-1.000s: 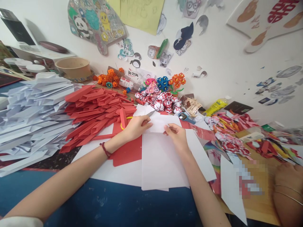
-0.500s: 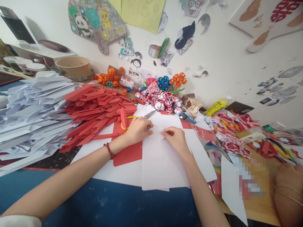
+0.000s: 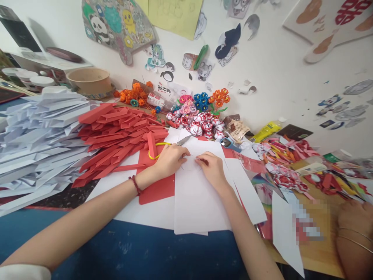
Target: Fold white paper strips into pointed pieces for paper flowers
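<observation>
My left hand [image 3: 171, 158], a dark red bracelet on its wrist, is closed in a pinch over the upper part of the white sheets [image 3: 201, 198]. Between its fingers shows a small white piece of paper, hard to tell from the sheets below. Just to the right, my right hand [image 3: 212, 168] pinches the right side of that piece, fingertips close to those of my left hand. Scissors with yellow handles [image 3: 154, 151] lie beside and partly behind my left hand, their blade pointing up and right.
Folded red strips [image 3: 116, 136] and white strips [image 3: 40, 136] are heaped at the left. Red-and-white paper flowers [image 3: 201, 126] stand behind the sheets. A yellow bottle [image 3: 266, 131] lies at the right. Another person's limb [image 3: 354, 233] rests at the right edge.
My right hand has moved slightly left and up, closer to my left hand. My left hand is nearly where it was.
</observation>
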A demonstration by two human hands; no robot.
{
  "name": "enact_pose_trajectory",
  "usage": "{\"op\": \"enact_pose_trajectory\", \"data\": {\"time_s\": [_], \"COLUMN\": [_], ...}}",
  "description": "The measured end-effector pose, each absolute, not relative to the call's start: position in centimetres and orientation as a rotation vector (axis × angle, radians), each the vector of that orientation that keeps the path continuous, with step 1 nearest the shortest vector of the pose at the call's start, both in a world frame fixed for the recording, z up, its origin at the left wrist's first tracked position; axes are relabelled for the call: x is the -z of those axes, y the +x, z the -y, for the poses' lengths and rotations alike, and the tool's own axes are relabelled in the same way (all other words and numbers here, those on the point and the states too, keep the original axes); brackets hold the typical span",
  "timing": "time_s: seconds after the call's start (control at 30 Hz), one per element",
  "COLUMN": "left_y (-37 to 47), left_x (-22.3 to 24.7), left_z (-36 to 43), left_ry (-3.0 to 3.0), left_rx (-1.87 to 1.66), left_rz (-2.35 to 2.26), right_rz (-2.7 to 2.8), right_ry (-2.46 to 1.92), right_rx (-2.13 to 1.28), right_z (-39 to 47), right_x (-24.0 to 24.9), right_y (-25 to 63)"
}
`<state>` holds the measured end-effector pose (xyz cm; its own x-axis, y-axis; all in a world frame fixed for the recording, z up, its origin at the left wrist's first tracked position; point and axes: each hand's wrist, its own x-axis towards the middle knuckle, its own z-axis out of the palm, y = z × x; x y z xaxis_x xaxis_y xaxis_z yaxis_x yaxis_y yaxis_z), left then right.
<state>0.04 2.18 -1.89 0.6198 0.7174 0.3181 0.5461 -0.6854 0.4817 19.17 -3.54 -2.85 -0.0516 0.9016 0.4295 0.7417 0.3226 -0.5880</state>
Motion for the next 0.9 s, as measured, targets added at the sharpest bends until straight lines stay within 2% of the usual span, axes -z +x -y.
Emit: {"op": "enact_pose_trajectory", "data": {"time_s": [0.9], "left_y": [0.82], "left_x": [2.26], "left_z": [-1.96], "left_ry": [2.607], "left_rx": [-0.792], "left_rz": [-0.901], "right_rz": [1.883], "right_ry": [-1.523], "right_rx": [-0.179], "right_z": [3.84], "right_x": [3.17], "right_y": [18.90]}}
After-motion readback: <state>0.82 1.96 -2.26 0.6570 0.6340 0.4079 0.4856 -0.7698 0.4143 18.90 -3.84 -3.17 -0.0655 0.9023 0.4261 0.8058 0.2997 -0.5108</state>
